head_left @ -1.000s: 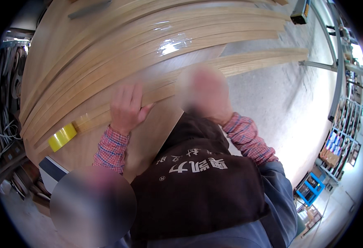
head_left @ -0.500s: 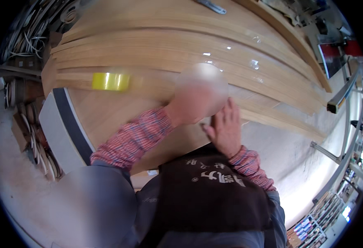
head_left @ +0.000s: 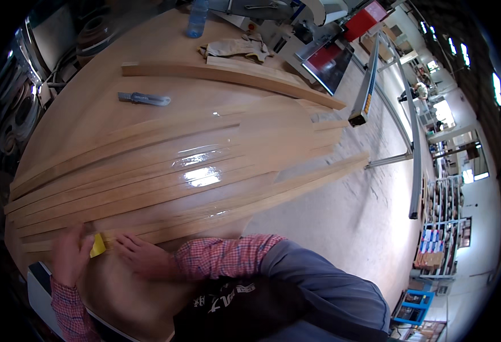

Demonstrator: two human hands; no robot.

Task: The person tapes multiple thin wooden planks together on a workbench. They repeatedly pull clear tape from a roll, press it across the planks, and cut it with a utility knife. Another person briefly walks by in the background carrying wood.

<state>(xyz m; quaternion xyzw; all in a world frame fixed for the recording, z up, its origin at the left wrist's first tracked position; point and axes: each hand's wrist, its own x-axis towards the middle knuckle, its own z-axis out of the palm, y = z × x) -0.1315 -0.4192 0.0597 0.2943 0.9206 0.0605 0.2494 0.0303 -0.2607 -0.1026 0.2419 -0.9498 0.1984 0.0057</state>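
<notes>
Several long, pale wood strips (head_left: 142, 188) lie side by side on the table, with shiny clear film across their middle. My left hand (head_left: 71, 253) is at the left part of the nearest strip, its thumb and fingers closed around yellow tape (head_left: 98, 245). Part of that tape is hidden by the hand. Just right of the tape, my right hand (head_left: 145, 259) rests on the strip's near edge, fingers stretched out and holding nothing. A grey utility knife (head_left: 143, 98) lies beyond the strips.
A thicker wooden bar (head_left: 227, 78) lies across the far side. Behind it are a crumpled cloth or pair of gloves (head_left: 242, 48) and a blue bottle (head_left: 198, 21). A metal rail (head_left: 370, 80) runs along the right. A white-and-dark panel (head_left: 42, 290) stands at lower left.
My view has swung toward the right, bringing the far table and workshop in. Both hands have gone to the left end of the nearest strip, and my left hand now meets the yellow tape.
</notes>
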